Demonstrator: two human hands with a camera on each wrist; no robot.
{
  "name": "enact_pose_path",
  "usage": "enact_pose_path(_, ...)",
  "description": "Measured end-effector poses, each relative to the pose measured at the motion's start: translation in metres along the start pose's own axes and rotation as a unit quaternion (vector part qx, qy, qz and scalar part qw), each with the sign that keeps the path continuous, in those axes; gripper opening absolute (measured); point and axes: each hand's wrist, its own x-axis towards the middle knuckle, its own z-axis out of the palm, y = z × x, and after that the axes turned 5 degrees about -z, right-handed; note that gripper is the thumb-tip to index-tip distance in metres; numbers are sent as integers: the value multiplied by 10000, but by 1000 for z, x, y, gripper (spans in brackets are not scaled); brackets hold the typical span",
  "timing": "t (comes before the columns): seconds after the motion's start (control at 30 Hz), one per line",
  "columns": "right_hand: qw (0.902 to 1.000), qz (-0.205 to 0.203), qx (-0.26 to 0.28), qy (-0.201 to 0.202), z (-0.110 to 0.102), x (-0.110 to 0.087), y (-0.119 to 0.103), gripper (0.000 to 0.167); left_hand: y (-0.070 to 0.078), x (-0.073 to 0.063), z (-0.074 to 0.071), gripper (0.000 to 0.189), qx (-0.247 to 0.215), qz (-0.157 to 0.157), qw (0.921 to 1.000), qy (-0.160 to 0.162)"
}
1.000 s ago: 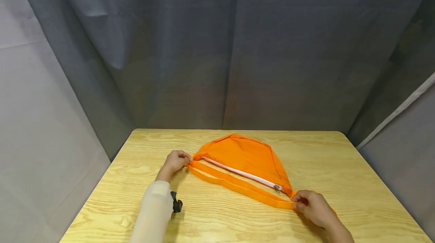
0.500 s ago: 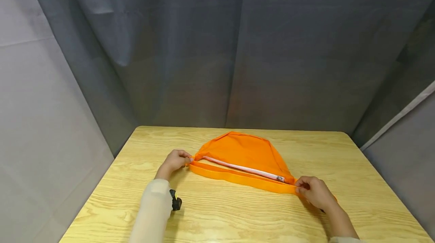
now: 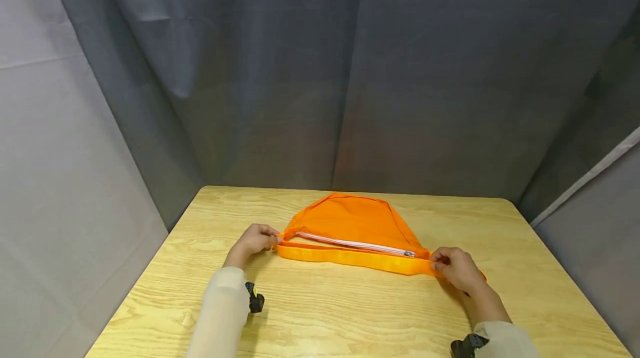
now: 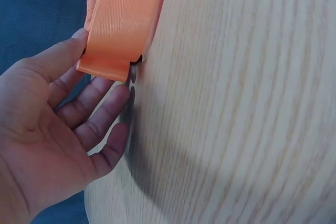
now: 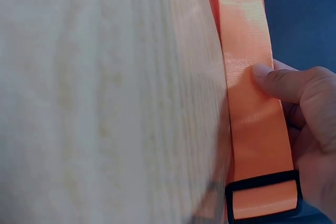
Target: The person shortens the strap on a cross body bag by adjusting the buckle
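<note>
An orange waist bag (image 3: pixel 355 216) lies on the table, its domed side toward the back. A white zipper (image 3: pixel 362 245) runs along its near side, the metal pull at the right end. In front of it stretches a flat orange strap (image 3: pixel 345 258). At the bag's left end, my left hand (image 3: pixel 252 240) pinches the folded strap end (image 4: pixel 118 24) between thumb and forefinger, other fingers loosely bent. My right hand (image 3: pixel 459 269) holds the right end, its thumb on the strap's face (image 5: pixel 252 108) and fingers behind. Just below that thumb, a black slider buckle (image 5: pixel 260 181) sits on the strap.
The wooden table (image 3: pixel 325 313) has rounded far corners. Behind it hangs a dark grey curtain (image 3: pixel 280 80), with paler cloth (image 3: pixel 60 180) at the left side. Black wrist cameras (image 3: pixel 256 298) are worn at both sleeves.
My right hand has moved toward the back of the table, bringing the bag's right end with it. The strap, slack and doubled before, now lies straighter along the zipper. My left hand has barely moved.
</note>
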Motion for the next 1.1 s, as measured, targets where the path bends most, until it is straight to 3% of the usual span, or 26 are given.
enact_pose_path(0.4, 9985, 129, 433, 307, -2, 20, 19, 6, -4, -1, 7, 20, -278, 86, 9995, -74)
enact_pose_path(0.63, 9976, 439, 490, 201, -5, 17, 22, 8, -9, -1, 8, 24, -405, 215, 9989, -91)
enact_pose_path(0.97, 9974, 442, 577, -9, -8, 10, 10, 15, -12, -2, 6, 26, -242, 353, 9991, 82)
enact_pose_path(1.1, 9974, 419, 583, 89, -12, 1, 3, 18, -8, -4, 8, 31, -270, 484, 9985, -15)
